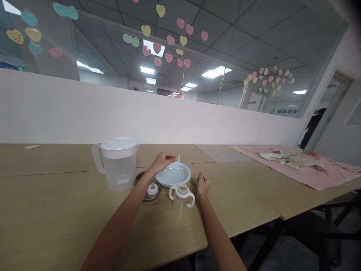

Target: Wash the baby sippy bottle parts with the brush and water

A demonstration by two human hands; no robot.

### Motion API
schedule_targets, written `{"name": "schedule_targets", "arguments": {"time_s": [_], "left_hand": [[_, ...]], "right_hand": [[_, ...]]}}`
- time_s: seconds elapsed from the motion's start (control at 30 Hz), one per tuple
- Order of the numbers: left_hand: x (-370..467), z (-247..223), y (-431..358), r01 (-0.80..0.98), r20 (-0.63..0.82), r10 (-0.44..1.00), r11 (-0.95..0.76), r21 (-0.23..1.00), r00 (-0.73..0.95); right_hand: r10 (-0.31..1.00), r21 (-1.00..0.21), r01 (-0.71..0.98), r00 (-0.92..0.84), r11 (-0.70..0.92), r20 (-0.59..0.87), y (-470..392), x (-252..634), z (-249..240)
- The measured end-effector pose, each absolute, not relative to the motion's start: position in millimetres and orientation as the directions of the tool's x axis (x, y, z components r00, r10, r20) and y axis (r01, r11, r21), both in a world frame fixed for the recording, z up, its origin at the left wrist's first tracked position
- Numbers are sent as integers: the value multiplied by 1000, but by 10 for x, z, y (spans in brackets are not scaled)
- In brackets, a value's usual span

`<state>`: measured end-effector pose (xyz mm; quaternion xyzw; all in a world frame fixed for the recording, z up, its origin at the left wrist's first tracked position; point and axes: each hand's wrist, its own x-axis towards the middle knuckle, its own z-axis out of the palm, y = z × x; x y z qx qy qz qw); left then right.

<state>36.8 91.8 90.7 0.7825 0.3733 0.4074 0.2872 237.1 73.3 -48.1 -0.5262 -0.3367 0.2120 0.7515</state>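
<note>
My left hand (163, 162) is above the back left of a white bowl (173, 174), its fingers pinched on a small pale piece (178, 158). Right of the bowl, my right hand (203, 185) is closed round a thin greenish item (193, 180), mostly hidden by the fingers. In front of the bowl stands a clear bottle (180, 201) with two white handles and an open top. A white ring cap with a nipple (152, 189) rests on a round metal plate (147, 197), partly behind my left forearm.
A lidded clear pitcher (120, 169) of water stands left of the metal plate. On the right, a pink cloth (304, 180) bears crumpled items. A grey mat (222, 154) lies at the back. A person (311, 128) is at the far-right doorway.
</note>
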Motion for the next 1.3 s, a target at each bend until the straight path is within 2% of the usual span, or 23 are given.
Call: {"name": "schedule_targets", "arguments": {"time_s": [0.07,0.23,0.4,0.5,0.63,0.83,0.9,1.0,1.07,1.13,1.3], "left_hand": [[367,854,930,426,388,812,-566,706,436],[357,698,915,735,296,838,-544,405,457],[429,490,939,779,233,858,-514,360,458],[451,410,977,744,142,842,-529,407,521],[406,396,1040,642,58,795,-529,555,604],[332,499,1105,506,133,833,-445,739,538],[328,592,1071,383,212,852,-420,823,478],[339,794,947,50,303,874,-346,937,380],[352,940,835,-107,321,866,-304,947,383],[366,1063,727,-165,333,836,-290,943,436],[388,1182,545,-108,325,732,-329,938,599]], "right_hand": [[617,-944,123,730,305,295,724,2372,-488],[557,-938,269,755,217,345,647,2336,-431],[531,-909,363,739,204,414,567,2286,-373],[522,-891,408,726,199,449,563,2272,-369],[542,-875,446,695,189,472,572,2263,-371],[609,-879,413,642,238,466,561,2237,-370],[629,-884,398,629,243,456,566,2231,-374],[635,-892,375,631,253,445,587,2240,-385],[631,-899,364,644,245,432,606,2258,-393],[628,-905,356,656,233,419,622,2277,-402],[629,-903,358,651,240,425,632,2294,-420]]}}
